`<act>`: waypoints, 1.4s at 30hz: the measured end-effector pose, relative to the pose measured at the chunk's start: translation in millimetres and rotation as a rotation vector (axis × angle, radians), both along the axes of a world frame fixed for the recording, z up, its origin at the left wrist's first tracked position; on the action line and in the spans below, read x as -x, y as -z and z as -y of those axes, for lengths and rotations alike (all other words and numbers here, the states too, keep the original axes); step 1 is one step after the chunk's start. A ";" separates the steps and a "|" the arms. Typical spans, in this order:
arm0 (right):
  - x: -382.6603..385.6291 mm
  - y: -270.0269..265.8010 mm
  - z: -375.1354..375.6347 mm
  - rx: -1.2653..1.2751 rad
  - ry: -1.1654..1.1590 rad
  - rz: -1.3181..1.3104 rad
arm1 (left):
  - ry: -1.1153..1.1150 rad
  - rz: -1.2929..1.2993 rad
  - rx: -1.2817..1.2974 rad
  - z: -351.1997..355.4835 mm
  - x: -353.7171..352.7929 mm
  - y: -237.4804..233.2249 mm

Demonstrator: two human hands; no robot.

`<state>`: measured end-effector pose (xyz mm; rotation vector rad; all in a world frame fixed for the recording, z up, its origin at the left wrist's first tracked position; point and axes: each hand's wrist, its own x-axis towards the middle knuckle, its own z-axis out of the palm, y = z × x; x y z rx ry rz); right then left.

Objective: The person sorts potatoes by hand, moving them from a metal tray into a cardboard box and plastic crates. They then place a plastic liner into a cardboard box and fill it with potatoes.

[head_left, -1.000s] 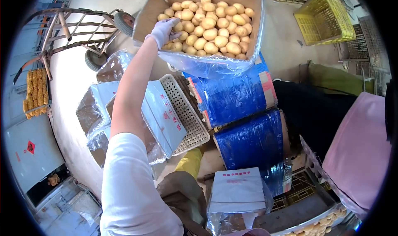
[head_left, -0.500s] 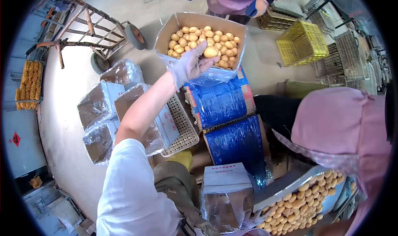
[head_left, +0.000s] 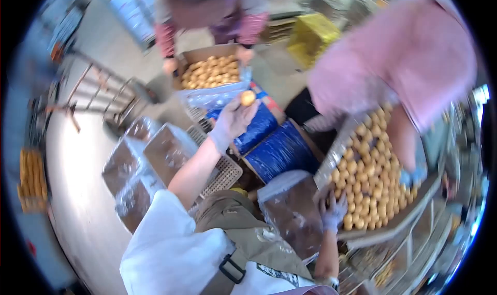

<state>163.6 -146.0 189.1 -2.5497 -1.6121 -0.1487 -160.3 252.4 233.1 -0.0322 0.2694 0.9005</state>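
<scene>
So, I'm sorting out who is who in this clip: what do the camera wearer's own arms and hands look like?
The left hand and the right hand both wear thin, pale whitish gloves that end at the wrist. The left arm has a loose white short sleeve ending above the elbow, with the forearm bare. The right forearm is bare too; its upper part is out of view.
</scene>
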 end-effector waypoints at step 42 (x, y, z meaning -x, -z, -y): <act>-16.9 29.9 31.9 -0.224 0.071 -0.109 | 1.196 -0.634 0.145 349.5 -192.5 84.0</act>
